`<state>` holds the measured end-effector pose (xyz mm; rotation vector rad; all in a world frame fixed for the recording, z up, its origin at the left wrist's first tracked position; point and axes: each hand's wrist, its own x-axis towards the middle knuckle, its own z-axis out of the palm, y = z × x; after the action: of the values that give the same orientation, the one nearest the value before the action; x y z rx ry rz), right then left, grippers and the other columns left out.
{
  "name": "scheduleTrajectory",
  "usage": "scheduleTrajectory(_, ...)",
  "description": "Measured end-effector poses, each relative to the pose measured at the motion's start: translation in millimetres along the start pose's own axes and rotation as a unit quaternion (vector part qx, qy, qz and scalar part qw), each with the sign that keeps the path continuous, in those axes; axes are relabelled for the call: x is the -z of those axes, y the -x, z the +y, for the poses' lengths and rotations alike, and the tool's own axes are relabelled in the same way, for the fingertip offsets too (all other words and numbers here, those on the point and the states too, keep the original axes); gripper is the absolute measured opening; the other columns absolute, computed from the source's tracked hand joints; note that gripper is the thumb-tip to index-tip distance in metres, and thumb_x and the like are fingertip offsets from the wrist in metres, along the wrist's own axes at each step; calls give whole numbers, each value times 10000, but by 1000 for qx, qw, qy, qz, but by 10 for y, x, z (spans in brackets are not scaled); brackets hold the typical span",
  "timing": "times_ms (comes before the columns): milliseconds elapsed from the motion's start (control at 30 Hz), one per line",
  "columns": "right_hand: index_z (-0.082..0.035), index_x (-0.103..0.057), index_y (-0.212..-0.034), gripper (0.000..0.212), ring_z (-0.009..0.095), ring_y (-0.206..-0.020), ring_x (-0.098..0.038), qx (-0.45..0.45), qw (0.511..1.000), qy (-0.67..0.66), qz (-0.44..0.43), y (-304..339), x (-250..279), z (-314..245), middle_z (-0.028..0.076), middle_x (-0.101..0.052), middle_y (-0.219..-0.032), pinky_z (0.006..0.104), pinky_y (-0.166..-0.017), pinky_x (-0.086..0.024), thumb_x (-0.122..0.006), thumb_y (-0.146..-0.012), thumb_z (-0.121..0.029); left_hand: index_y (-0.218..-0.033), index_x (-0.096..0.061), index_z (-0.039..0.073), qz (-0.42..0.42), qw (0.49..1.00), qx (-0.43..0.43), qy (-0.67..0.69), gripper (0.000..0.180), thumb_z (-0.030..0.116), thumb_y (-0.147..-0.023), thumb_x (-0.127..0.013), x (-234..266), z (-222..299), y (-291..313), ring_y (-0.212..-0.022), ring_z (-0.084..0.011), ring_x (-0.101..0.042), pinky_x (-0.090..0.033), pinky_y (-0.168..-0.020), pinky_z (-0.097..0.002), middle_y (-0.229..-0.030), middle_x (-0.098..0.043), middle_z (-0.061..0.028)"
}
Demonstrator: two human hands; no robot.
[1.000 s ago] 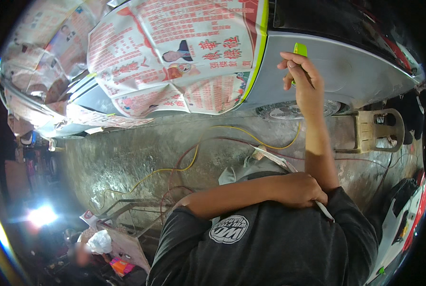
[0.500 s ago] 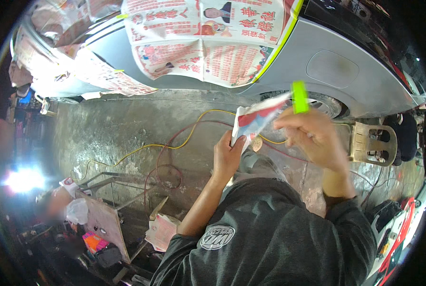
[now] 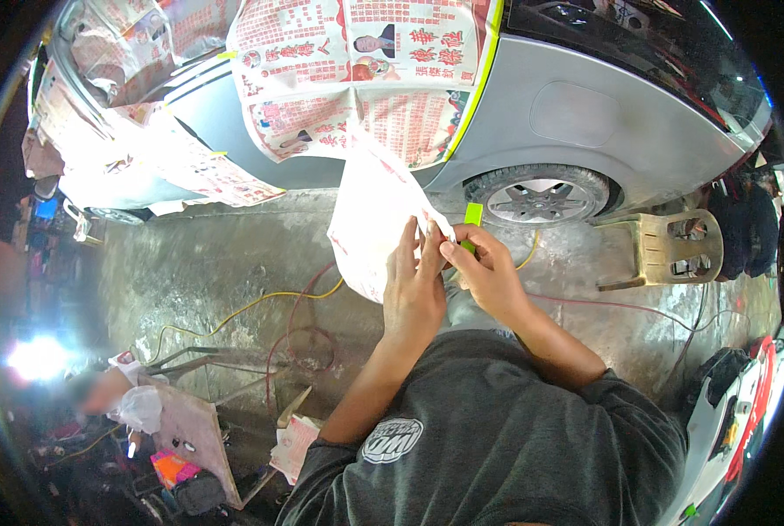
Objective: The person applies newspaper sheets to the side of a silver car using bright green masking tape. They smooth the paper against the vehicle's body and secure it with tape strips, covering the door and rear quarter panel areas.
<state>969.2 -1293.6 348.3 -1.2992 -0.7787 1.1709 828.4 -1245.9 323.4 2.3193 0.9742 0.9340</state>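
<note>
A white paper sheet (image 3: 370, 232) with faint red print, partly washed out by glare, hangs spread in front of me below the car. My left hand (image 3: 415, 285) holds the sheet by its right edge, fingers extended along it and close together. Against that same edge, my right hand (image 3: 490, 272) pinches the paper between thumb and forefinger. A bright green strip of tape (image 3: 473, 216) sticks out beside the right forefinger; where it is attached is partly hidden. The two hands almost touch.
A silver car (image 3: 506, 96) stands ahead, its side covered by printed newspaper (image 3: 322, 61) edged with green tape. Its wheel (image 3: 536, 200) is at the right, near a beige plastic chair (image 3: 663, 250). A yellow hose (image 3: 225, 317) and red hose (image 3: 602, 304) cross the floor. A board (image 3: 195, 425) stands lower left.
The folded paper has been opened out and now spreads to the left. My right hand has come down and left to its edge, bringing the green tape along.
</note>
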Motion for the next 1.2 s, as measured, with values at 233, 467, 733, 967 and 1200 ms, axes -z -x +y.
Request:
scheduleTrajectory(233,16,-668,-1225,271,103,-952,-636,23,997,42,-59,13,270,23,36,-693,-1070,282,-836,-540,-638,-1054,-192,-1577,-341,-13,-7,996,-25,80,787,-68,-840,-609,21,100,44,-1372,-458,-464,-417,-1110,-525,-1534,-403,-301)
scheduleTrajectory(467,27,-671,-1216,253,113,-988,-645,57,996,-9,-62,6,329,39,43,-697,-1083,287,-876,-533,-666,-1029,-144,-1445,-446,-51,29,940,64,333,493,44,-1001,-638,-86,138,108,-1246,-365,-627,-548,-1029,-439,-1398,-549,-281)
scheduleTrajectory(733,25,-696,-1144,180,105,-988,-627,118,986,117,-3,136,303,13,44,-695,-1107,267,-868,-511,-674,-999,-81,-1284,-560,-31,4,948,79,308,291,65,-1018,-630,-96,186,111,-1162,-325,-690,-567,-972,-415,-1436,-571,-264)
scheduleTrajectory(967,15,-625,-1240,272,140,-1013,-642,140,985,-44,85,74,590,37,64,-701,-1123,287,-912,-510,-604,-968,7,-1296,-591,-6,-17,973,-48,223,346,40,-962,-667,113,154,6,-1290,-306,-598,-504,-1029,-407,-1399,-607,-223)
scheduleTrajectory(1200,47,-591,-1244,425,258,-1080,-684,217,943,-206,144,128,1308,-258,174,-698,-1176,388,-970,-538,-518,-845,-81,-892,-784,-32,-126,639,-260,713,485,365,-1064,-564,1198,1230,-237,-829,-315,-691,-578,-732,-413,-937,-704,-231)
